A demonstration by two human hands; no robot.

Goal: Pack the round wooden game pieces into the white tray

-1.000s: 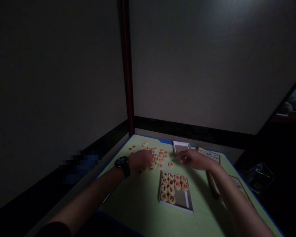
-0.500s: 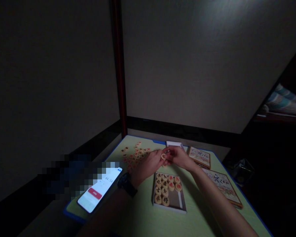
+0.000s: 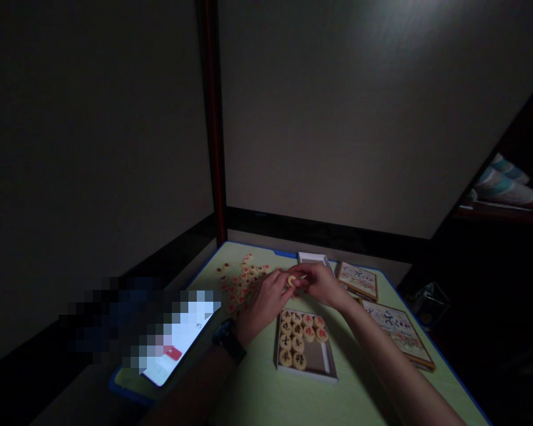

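Observation:
My left hand (image 3: pixel 270 296) and my right hand (image 3: pixel 316 283) meet above the table, behind an open box. Between their fingertips is a round, pale Chinese chess piece (image 3: pixel 291 281), pinched by both hands. The shallow box (image 3: pixel 313 360) holds several larger pieces with black and red characters, and its lower right part shows bare bottom. To the left of my left hand lies a loose scatter of small chess pieces (image 3: pixel 235 290), partly hidden by that hand. A dark watch (image 3: pixel 228 340) is on my left wrist.
Two printed box lids (image 3: pixel 395 331) (image 3: pixel 357 279) lie at the right side of the green table (image 3: pixel 249 390). A white tray (image 3: pixel 313 258) sits at the back edge. On the left is a lit phone (image 3: pixel 177 349), partly blurred out. Walls stand behind and to the left.
The pinched piece has shifted slightly left and turned in the fingers, showing more of its flat face. Both hands stay together; the view has moved a little.

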